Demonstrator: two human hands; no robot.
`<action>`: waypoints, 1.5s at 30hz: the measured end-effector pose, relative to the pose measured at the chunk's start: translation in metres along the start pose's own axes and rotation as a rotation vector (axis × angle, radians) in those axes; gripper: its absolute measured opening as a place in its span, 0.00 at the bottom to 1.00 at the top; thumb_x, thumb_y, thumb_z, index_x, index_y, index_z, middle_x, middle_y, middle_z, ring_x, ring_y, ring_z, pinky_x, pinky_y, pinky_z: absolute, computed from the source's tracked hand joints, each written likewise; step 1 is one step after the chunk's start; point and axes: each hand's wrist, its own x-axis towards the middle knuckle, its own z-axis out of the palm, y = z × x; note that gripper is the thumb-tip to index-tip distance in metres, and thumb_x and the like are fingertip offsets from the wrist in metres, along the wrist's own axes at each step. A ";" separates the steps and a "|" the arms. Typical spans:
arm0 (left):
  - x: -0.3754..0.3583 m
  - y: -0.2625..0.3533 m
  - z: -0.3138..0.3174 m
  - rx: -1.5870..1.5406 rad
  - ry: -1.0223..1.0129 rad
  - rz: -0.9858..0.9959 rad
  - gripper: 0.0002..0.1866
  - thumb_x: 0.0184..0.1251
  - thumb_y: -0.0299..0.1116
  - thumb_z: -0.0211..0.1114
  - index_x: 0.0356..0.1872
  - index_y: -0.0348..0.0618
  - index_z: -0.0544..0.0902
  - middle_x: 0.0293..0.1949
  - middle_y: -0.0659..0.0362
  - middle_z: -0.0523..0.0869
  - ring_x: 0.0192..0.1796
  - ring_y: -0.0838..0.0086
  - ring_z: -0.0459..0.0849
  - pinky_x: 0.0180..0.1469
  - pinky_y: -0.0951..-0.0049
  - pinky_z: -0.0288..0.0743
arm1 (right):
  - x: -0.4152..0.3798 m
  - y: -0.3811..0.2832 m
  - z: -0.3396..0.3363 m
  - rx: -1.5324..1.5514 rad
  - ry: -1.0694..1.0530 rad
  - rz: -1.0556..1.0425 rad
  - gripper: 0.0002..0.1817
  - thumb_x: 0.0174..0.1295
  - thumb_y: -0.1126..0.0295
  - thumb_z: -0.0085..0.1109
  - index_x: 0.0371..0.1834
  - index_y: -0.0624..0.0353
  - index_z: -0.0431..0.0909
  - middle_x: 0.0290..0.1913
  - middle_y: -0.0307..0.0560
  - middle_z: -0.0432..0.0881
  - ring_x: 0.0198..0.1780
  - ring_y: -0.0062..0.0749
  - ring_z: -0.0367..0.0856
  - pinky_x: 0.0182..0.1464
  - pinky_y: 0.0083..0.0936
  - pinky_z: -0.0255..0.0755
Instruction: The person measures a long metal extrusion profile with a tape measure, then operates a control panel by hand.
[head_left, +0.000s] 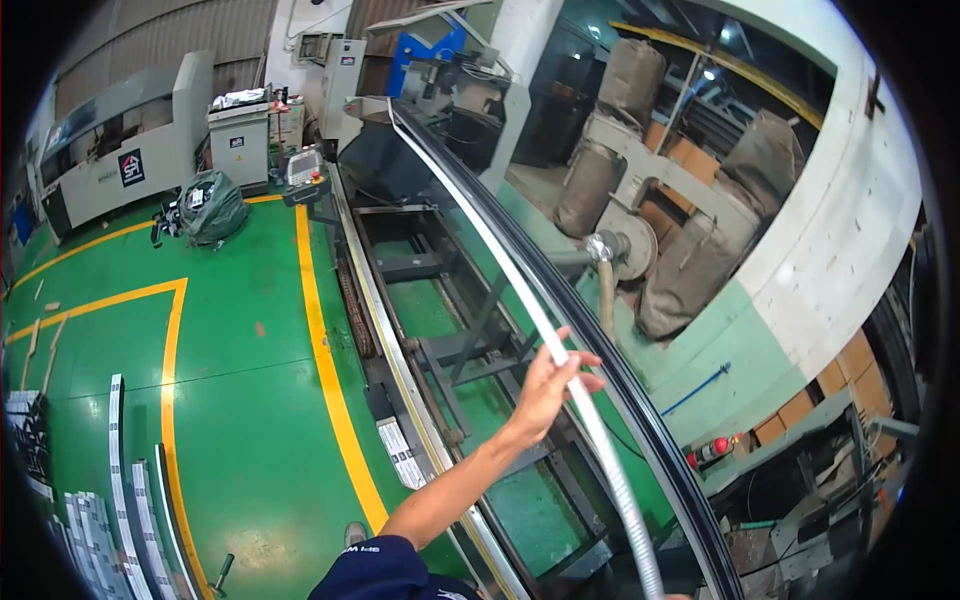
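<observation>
I see one hand [552,385] reaching up — the sleeve is dark blue, and I cannot tell if it is the left or the right. Its fingers [580,358] curl loosely around a long white strip [500,255], thumb under, not squeezed tight. The strip runs from the far machine, past the hand, down to the bottom edge. It lies just beside a long black rail [610,350] that follows the same curve. Below sits a grey metal frame [440,350] on the green floor [240,330], with a yellow line [325,350] next to it. More strips [120,500] lie on the floor at the left — well apart from the hand.
</observation>
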 end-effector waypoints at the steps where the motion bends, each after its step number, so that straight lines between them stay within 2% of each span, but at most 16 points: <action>1: 0.005 0.007 -0.035 -0.017 0.076 -0.002 0.30 0.80 0.34 0.50 0.75 0.39 0.50 0.49 0.50 0.82 0.43 0.65 0.86 0.47 0.64 0.85 | 0.007 -0.012 0.068 0.055 -0.093 0.032 0.15 0.64 0.60 0.64 0.49 0.55 0.81 0.34 0.34 0.81 0.32 0.17 0.75 0.33 0.17 0.67; 3: 0.016 0.011 -0.117 -0.014 0.262 -0.044 0.26 0.81 0.34 0.48 0.74 0.40 0.55 0.46 0.51 0.82 0.38 0.69 0.85 0.43 0.66 0.85 | 0.035 0.006 0.180 0.119 -0.329 0.079 0.21 0.67 0.59 0.60 0.58 0.58 0.76 0.42 0.41 0.82 0.43 0.26 0.80 0.43 0.29 0.74; 5: 0.006 0.030 -0.184 0.066 0.423 -0.116 0.22 0.82 0.36 0.46 0.71 0.42 0.62 0.43 0.55 0.82 0.33 0.74 0.82 0.41 0.68 0.85 | 0.063 0.065 0.276 0.260 -0.642 -0.241 0.33 0.71 0.61 0.58 0.74 0.61 0.57 0.61 0.52 0.75 0.64 0.41 0.75 0.61 0.40 0.72; 6: -0.001 0.045 -0.210 0.128 0.470 -0.145 0.20 0.82 0.37 0.46 0.69 0.44 0.66 0.41 0.57 0.82 0.31 0.77 0.80 0.41 0.70 0.85 | 0.064 0.040 0.328 0.394 -0.531 0.215 0.33 0.72 0.59 0.56 0.75 0.60 0.57 0.60 0.53 0.76 0.63 0.42 0.76 0.59 0.39 0.73; 8: -0.017 0.073 -0.245 0.147 0.489 -0.178 0.18 0.83 0.39 0.44 0.65 0.45 0.72 0.38 0.60 0.81 0.29 0.80 0.77 0.36 0.72 0.82 | 0.061 -0.003 0.388 0.266 -0.630 0.120 0.33 0.71 0.51 0.57 0.70 0.61 0.65 0.56 0.57 0.80 0.52 0.43 0.82 0.46 0.38 0.76; 10: -0.030 0.100 -0.273 0.163 0.492 -0.223 0.18 0.83 0.39 0.43 0.63 0.44 0.73 0.37 0.61 0.80 0.29 0.81 0.77 0.35 0.73 0.80 | 0.062 -0.033 0.427 0.300 -0.690 0.084 0.20 0.74 0.59 0.52 0.61 0.61 0.73 0.46 0.51 0.82 0.45 0.36 0.83 0.40 0.33 0.80; 12: -0.038 0.114 -0.303 0.162 0.521 -0.225 0.18 0.83 0.40 0.43 0.62 0.43 0.73 0.34 0.61 0.81 0.26 0.81 0.77 0.31 0.74 0.80 | 0.060 -0.060 0.457 0.292 -0.783 0.042 0.23 0.75 0.56 0.50 0.64 0.60 0.69 0.47 0.46 0.82 0.42 0.30 0.85 0.32 0.27 0.81; 20: -0.101 0.118 -0.358 0.243 0.539 -0.210 0.19 0.83 0.42 0.44 0.54 0.40 0.78 0.27 0.62 0.80 0.21 0.81 0.76 0.25 0.76 0.75 | 0.071 -0.095 0.560 0.168 -0.839 0.074 0.24 0.74 0.56 0.52 0.66 0.59 0.65 0.48 0.48 0.80 0.44 0.35 0.84 0.33 0.30 0.82; 26: -0.161 0.147 -0.415 0.220 0.641 -0.150 0.22 0.83 0.46 0.42 0.57 0.37 0.75 0.26 0.63 0.76 0.24 0.78 0.76 0.35 0.72 0.81 | 0.103 -0.115 0.651 0.030 -0.909 0.138 0.33 0.65 0.56 0.66 0.67 0.55 0.60 0.55 0.51 0.76 0.46 0.38 0.84 0.35 0.34 0.84; 28: -0.176 0.156 -0.446 0.254 0.720 -0.182 0.24 0.84 0.45 0.41 0.57 0.35 0.75 0.34 0.57 0.82 0.36 0.71 0.84 0.43 0.69 0.82 | 0.111 -0.129 0.691 0.001 -0.962 0.081 0.35 0.63 0.59 0.69 0.67 0.55 0.60 0.53 0.50 0.77 0.45 0.37 0.83 0.35 0.34 0.84; 29: -0.180 0.164 -0.454 0.220 0.784 -0.188 0.24 0.84 0.45 0.41 0.58 0.34 0.75 0.37 0.55 0.83 0.41 0.70 0.85 0.46 0.68 0.82 | 0.108 -0.154 0.709 -0.027 -0.987 0.088 0.38 0.59 0.61 0.73 0.67 0.57 0.59 0.49 0.48 0.78 0.42 0.29 0.83 0.35 0.30 0.83; 33: -0.187 0.177 -0.528 0.340 0.851 -0.183 0.26 0.83 0.48 0.43 0.64 0.36 0.72 0.53 0.52 0.84 0.60 0.66 0.79 0.61 0.65 0.75 | 0.137 -0.190 0.812 -0.141 -1.101 -0.011 0.42 0.55 0.72 0.73 0.70 0.56 0.56 0.53 0.49 0.77 0.48 0.32 0.80 0.37 0.27 0.83; 36: -0.179 0.225 -0.573 0.152 0.981 -0.465 0.28 0.81 0.51 0.45 0.67 0.38 0.70 0.64 0.52 0.78 0.64 0.64 0.77 0.65 0.60 0.72 | 0.146 -0.252 0.877 -0.176 -1.142 0.011 0.43 0.54 0.70 0.71 0.71 0.56 0.56 0.53 0.51 0.76 0.48 0.32 0.80 0.36 0.25 0.82; 38: -0.162 0.278 -0.582 0.026 1.098 -0.427 0.45 0.75 0.61 0.50 0.79 0.44 0.43 0.77 0.50 0.56 0.74 0.53 0.64 0.70 0.49 0.67 | 0.167 -0.249 0.937 -0.174 -1.085 -0.192 0.43 0.53 0.70 0.70 0.71 0.57 0.55 0.50 0.51 0.76 0.39 0.32 0.82 0.35 0.26 0.82; 40: -0.164 0.322 -0.608 0.031 1.021 -0.352 0.54 0.70 0.65 0.53 0.78 0.51 0.27 0.80 0.50 0.46 0.77 0.47 0.55 0.71 0.41 0.62 | 0.174 -0.283 0.975 -0.161 -1.133 -0.228 0.40 0.56 0.71 0.67 0.71 0.55 0.56 0.51 0.52 0.76 0.39 0.34 0.82 0.34 0.29 0.81; 45: -0.139 0.410 -0.655 0.134 1.165 -0.118 0.55 0.67 0.67 0.56 0.79 0.51 0.31 0.79 0.50 0.46 0.77 0.47 0.55 0.70 0.34 0.61 | 0.171 -0.400 1.043 -0.315 -1.215 -0.234 0.39 0.58 0.65 0.66 0.71 0.57 0.57 0.55 0.58 0.76 0.47 0.40 0.81 0.45 0.34 0.79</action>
